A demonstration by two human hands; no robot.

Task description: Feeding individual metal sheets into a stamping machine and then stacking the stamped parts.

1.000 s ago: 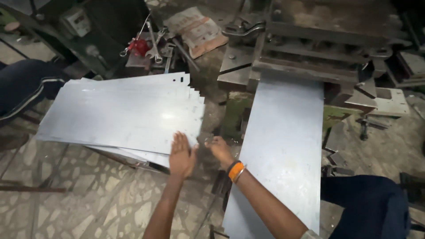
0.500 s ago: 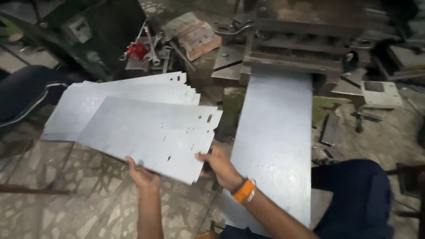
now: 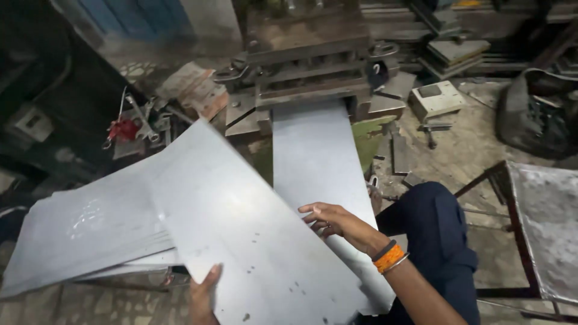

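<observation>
Metal sheet [image 3: 241, 241] runs upper left to lower right; left hand [image 3: 205, 295] pinches bottom edge, right hand [image 3: 331, 219] lies open on right edge.

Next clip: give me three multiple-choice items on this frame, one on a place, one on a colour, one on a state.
1. Where does the stack of metal sheets lie?
A. left of the lifted sheet
B. on the press
C. on the person's lap

2. What colour is the wristband on the right hand?
A. green
B. orange
C. white

3. How is the lifted sheet held?
A. lying flat, untouched
B. by the right hand alone
C. tilted, left hand at its near edge, right hand on its face

Answers: 1 A, the stack spreads to the left; 2 B, the band shows orange; 3 C, both hands touch the slanted sheet.
</observation>
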